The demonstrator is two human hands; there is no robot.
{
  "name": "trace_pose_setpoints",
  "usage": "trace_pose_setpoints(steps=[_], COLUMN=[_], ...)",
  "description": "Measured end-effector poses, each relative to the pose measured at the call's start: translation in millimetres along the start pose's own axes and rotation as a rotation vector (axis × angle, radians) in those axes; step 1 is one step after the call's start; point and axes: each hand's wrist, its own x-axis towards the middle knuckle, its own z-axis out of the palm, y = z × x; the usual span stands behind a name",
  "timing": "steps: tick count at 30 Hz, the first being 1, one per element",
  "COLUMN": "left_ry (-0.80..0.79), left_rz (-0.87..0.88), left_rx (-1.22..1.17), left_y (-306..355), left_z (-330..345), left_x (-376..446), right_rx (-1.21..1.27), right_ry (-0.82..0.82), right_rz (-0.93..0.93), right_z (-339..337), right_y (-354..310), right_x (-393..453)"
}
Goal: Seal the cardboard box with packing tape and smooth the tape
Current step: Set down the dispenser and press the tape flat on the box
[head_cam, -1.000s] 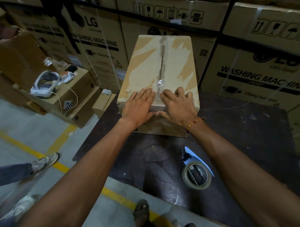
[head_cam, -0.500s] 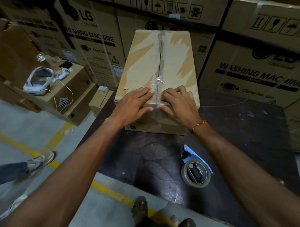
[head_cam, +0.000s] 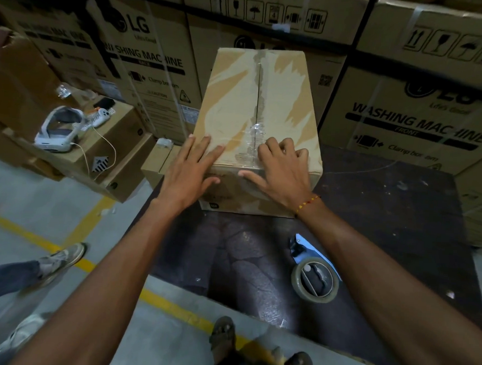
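A brown cardboard box (head_cam: 237, 100) with torn, scuffed top flaps stands on a dark table (head_cam: 397, 215). Clear packing tape (head_cam: 254, 133) runs along its centre seam and folds over the near edge, with a wrinkled patch near the front. My left hand (head_cam: 191, 169) lies flat, fingers spread, over the box's near left corner. My right hand (head_cam: 281, 167) presses on the near edge right of the seam, fingers curled on top and thumb on the front face. A tape dispenser (head_cam: 314, 277) with a blue blade guard lies on the table, near my right forearm.
Large printed washing-machine cartons (head_cam: 417, 117) wall off the back and right. At left, a carton (head_cam: 104, 150) carries a white headset (head_cam: 58, 129) with a cable. Another person's shoes (head_cam: 62, 258) stand on the grey floor at left, by a yellow line. My sandalled feet (head_cam: 223, 334) show below.
My left hand has slid left from the seam toward the box's near left corner. My right hand has stayed on the near edge by the seam.
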Motion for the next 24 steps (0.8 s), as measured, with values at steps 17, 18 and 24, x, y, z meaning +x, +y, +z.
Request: trace_pose_setpoints(steps=[17, 18, 24], left_ry=[0.068, 0.068, 0.082], left_rz=[-0.053, -0.051, -0.044], left_rx=[-0.162, -0.159, -0.156], left_y=[7, 7, 7], left_z=[5, 5, 5], left_x=[-2, -2, -2], right_rx=[0.137, 0.139, 0.154], right_ry=[-0.167, -0.191, -0.424], right_rz=[-0.177, -0.154, -0.045], right_z=[3, 1, 2], right_y=[0, -3, -14], right_x=[-2, 6, 35])
